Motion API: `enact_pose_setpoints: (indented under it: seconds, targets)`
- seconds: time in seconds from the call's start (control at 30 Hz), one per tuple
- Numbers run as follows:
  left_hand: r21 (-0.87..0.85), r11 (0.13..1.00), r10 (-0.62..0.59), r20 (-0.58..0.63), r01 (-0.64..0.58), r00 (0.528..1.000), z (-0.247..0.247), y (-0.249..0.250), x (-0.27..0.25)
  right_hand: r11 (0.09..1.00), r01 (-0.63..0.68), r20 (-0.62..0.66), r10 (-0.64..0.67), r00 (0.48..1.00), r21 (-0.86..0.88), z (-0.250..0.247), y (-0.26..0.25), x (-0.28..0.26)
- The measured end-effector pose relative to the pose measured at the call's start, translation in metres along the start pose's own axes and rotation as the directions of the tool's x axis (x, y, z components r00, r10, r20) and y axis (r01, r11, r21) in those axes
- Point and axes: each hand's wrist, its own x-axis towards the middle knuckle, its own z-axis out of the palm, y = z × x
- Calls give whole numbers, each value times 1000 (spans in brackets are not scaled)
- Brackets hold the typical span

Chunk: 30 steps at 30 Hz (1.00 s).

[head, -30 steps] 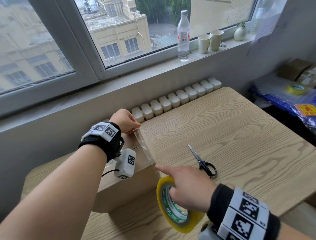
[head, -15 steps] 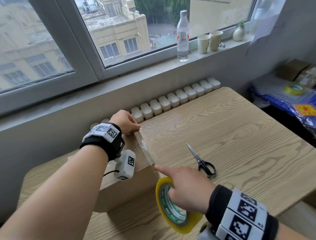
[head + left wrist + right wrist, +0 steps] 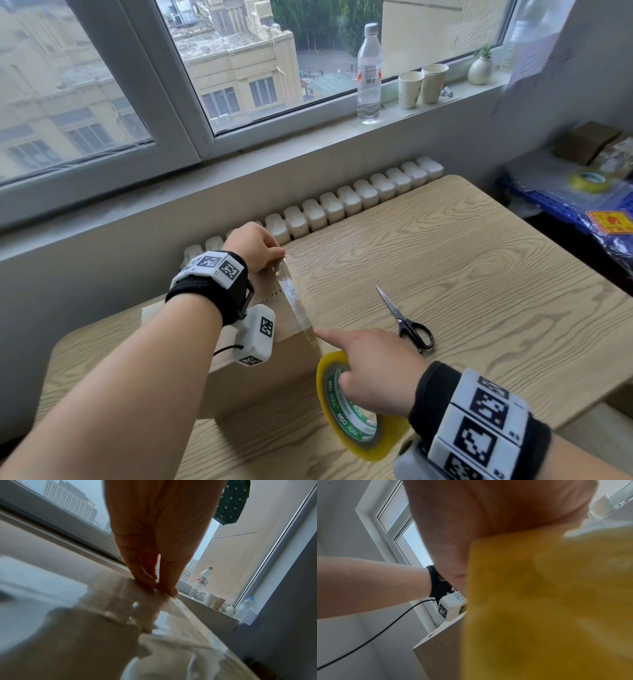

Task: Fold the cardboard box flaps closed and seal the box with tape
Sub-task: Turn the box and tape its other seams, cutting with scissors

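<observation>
Right now I see the cardboard box (image 3: 274, 329) sitting on the desk (image 3: 479, 291) near its left end, flaps down, with a strip of clear tape (image 3: 294, 301) running along its top right edge. My left hand (image 3: 253, 245) is at the far end of that strip; the left wrist view shows two straight fingers (image 3: 145, 580) pressing the tape (image 3: 154, 615) flat onto the box top, which the head view hides behind the knuckles. My right hand (image 3: 373, 366) grips the yellow tape roll (image 3: 356, 411) just off the near right corner of the box, fingers through its core, while the index finger points straight out and touches the strip's near end. From the right wrist the roll (image 3: 547, 601) is a yellow blur filling the frame, with only the box corner (image 3: 440, 649) showing beside it. Scissors (image 3: 407, 325) lie on the desk just to the right.
</observation>
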Motion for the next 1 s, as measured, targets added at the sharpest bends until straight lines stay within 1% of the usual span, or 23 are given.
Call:
enact_pose_setpoints:
  seconds: [0.1, 0.23, 0.3, 0.37, 0.4, 0.47, 0.57, 0.63, 0.73, 0.8, 0.87, 0.9, 0.93, 1.0]
  targets:
    - [31, 999, 8, 16, -9, 1000, -2, -3, -1, 1000, 2, 4, -2, 1000, -6, 0, -1, 0]
    - [-71, 997, 37, 80, -31, 996, -6, -13, -1, 1000, 7, -3, -7, 1000, 9, 3, 0, 3]
    - [-105, 993, 57, 38, -53, 998, -5, -17, -3, 1000, 7, 4, -8, 1000, 4, 4, -1, 4]
    - [-125, 989, 71, -53, -78, 996, -4, -16, -4, 1000, 8, 8, -8, 1000, -23, 5, -4, 3]
    - [-108, 990, 86, -82, -95, 993, -3, -16, -5, 999, 4, 12, -4, 1000, -38, 6, -5, 3]
    - [-63, 992, 102, -88, -107, 991, -4, -15, -7, 998, -8, 20, 9, 1000, -59, 6, -6, 4]
    - [-54, 996, 71, -61, -74, 996, -7, -12, -8, 998, -15, 23, 17, 1000, -64, 8, -7, 5]
    - [-40, 997, 69, -17, -70, 997, -8, -10, -8, 999, -14, 26, 16, 1000, -52, 9, -6, 7]
    - [33, 992, 122, 68, -125, 990, -11, -11, -8, 998, -6, 30, 8, 1000, -63, 10, -5, 8]
    - [52, 987, 152, 44, -155, 987, -10, -11, -7, 997, -2, 25, 4, 1000, -76, 11, -5, 8]
    - [122, 966, 232, -19, -228, 972, -7, -7, -9, 997, 0, 10, 1, 1000, -81, 12, -6, 8]
    - [165, 948, 279, -21, -272, 960, -5, -4, -9, 997, -1, 1, 1, 1000, -79, 12, -6, 9]
    - [199, 932, 309, 1, -303, 951, -3, -1, -10, 997, -2, -6, 2, 1000, -76, 11, -6, 9]
    - [218, 922, 314, 66, -321, 947, -1, 1, -11, 997, 2, -7, -2, 1000, -75, 12, -5, 10]
